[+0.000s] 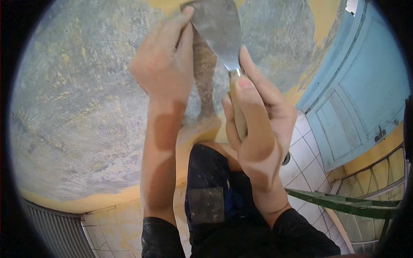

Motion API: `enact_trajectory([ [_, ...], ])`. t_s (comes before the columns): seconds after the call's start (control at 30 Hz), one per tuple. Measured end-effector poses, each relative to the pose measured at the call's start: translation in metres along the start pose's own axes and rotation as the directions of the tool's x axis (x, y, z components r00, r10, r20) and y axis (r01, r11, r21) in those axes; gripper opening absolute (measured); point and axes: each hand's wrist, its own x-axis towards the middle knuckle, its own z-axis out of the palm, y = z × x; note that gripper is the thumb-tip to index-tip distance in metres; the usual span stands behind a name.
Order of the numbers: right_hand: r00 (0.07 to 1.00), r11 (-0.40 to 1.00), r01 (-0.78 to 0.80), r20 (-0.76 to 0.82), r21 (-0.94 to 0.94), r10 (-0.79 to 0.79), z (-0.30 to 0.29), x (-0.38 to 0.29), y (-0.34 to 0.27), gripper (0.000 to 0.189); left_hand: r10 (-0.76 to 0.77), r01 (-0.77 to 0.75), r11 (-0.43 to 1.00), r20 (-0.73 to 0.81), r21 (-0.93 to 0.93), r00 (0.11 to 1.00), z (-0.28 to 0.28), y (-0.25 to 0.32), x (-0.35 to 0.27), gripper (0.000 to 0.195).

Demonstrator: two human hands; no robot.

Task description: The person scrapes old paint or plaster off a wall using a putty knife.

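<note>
My right hand [261, 109] is closed around the pale handle of a wide metal putty knife [219, 29], its blade pointing up. At the blade's upper left corner, the fingertips of my left hand [164, 58] touch or pinch the edge; whether they press on both faces cannot be told. Behind both hands stands a wall [80, 113] with patchy grey, rough plaster and remnants of yellow paint. A dark shadow falls on it between my hands.
A light blue panelled door [364, 80] with a metal latch is at the right. Below it are white floor tiles [300, 154] and a green metal frame [342, 203]. A grey corrugated panel [55, 225] stands at the lower left.
</note>
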Motion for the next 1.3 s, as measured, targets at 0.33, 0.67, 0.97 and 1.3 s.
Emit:
enact_trajectory([
  [0.33, 1.000, 1.000, -0.008, -0.007, -0.026, 0.008, -0.004, -0.002, 0.010, 0.050, 0.042, -0.041, 0.999, -0.024, 0.021, 0.999, 0.001, -0.006, -0.009, 0.022],
  [0.67, 0.999, 0.999, 0.024, 0.026, 0.038, -0.025, 0.004, -0.004, 0.008, 0.051, -0.002, 0.002, 0.999, 0.002, 0.038, 1.000, -0.006, -0.005, -0.004, 0.022],
  [0.97, 0.999, 1.000, 0.022, 0.035, 0.022, -0.023, 0.002, -0.003, 0.007, 0.051, -0.030, 0.029, 0.999, 0.016, 0.040, 0.999, -0.007, -0.001, -0.005, 0.020],
  [1.3, 0.991, 0.993, 0.118, 0.055, 0.005, -0.118, -0.006, 0.009, 0.018, 0.048, -0.054, 0.050, 0.995, 0.039, 0.082, 0.998, -0.011, 0.003, -0.001, 0.017],
])
